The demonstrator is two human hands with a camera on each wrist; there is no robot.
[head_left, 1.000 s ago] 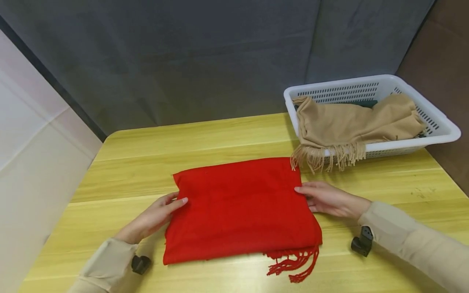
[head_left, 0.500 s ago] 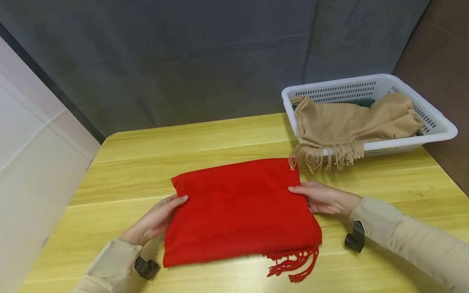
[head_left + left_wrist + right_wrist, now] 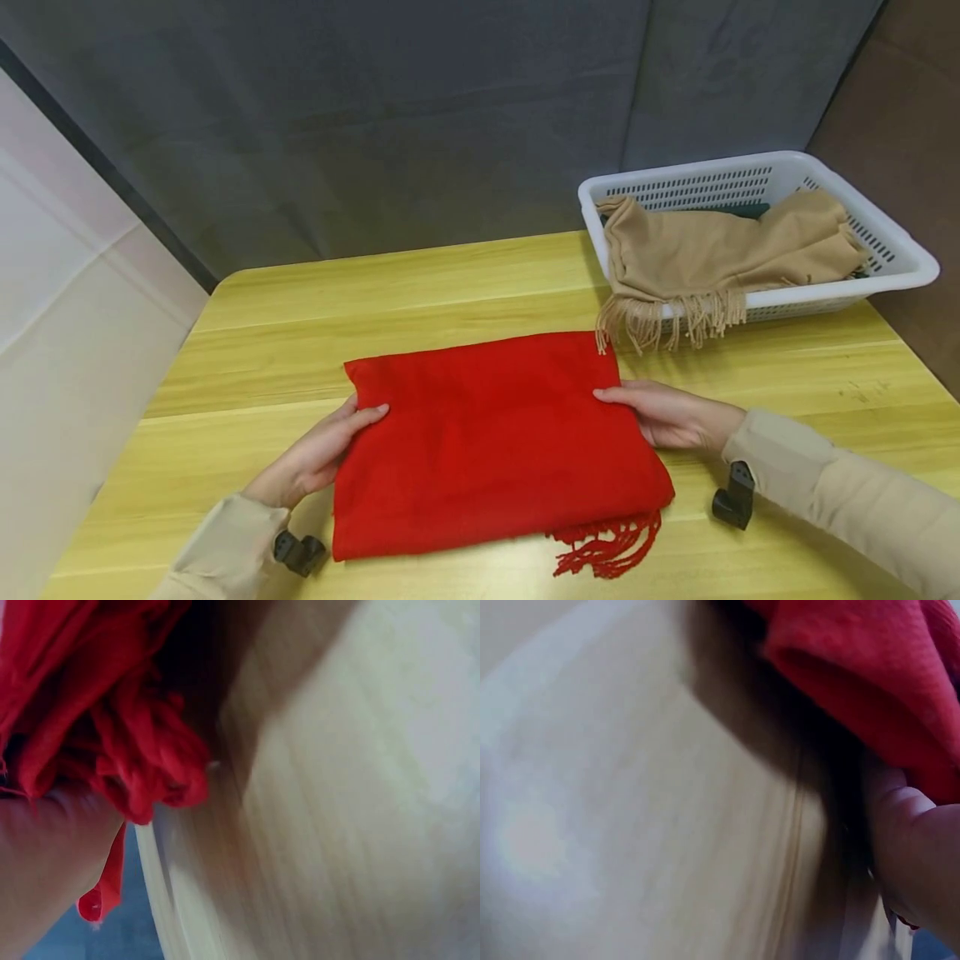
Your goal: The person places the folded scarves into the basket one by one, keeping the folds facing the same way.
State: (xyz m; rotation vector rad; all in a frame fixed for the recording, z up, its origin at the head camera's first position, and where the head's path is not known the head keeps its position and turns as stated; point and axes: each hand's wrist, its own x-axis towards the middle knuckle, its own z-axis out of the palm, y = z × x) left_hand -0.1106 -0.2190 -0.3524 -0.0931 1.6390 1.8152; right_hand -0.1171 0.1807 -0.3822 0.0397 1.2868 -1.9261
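A folded red scarf spreads over the middle of the table, with its fringe hanging out at the near right corner. On its left side my left hand grips the edge, thumb on top and fingers hidden beneath. My right hand pinches the opposite side the same way. Several layers of the scarf bunch beside the hand in the left wrist view. In the right wrist view, a fold of the scarf stands off the tabletop and casts a dark shadow.
At the back right stands a white perforated basket. A tan scarf lies in it, its fringe draped over the front rim close to the red scarf's far corner. Dark green cloth shows behind. Grey fabric hangs beyond the wooden table.
The red scarf has shifted slightly toward me, its near right corner and fringe moving a little right. My right thumb has come further over the scarf's edge; both hands now grip it.
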